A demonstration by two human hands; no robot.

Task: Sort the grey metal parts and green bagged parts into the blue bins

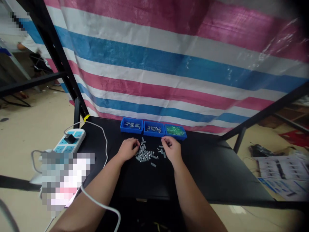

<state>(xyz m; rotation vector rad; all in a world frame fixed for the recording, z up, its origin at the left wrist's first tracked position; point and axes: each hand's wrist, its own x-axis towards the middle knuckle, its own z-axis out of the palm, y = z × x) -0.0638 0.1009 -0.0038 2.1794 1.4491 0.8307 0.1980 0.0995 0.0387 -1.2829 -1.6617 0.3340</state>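
A loose pile of small grey cylindrical parts with shiny metal pieces lies on the black table between my hands. My left hand rests at the pile's left edge, its fingers curled in and closed; whatever they grip is hidden. On the other side, my right hand has thumb and forefinger pinched together, too small a spot to show what is between them. A few grey parts lie just beside that hand, apart from the main pile. One single grey cylinder sits nearer to me.
Behind the pile stand three blue bins: one with grey cylinders, one with small metal pieces, one with green pieces. At left are a power strip, white cable and a blurred-out bright device. A striped sheet hangs behind.
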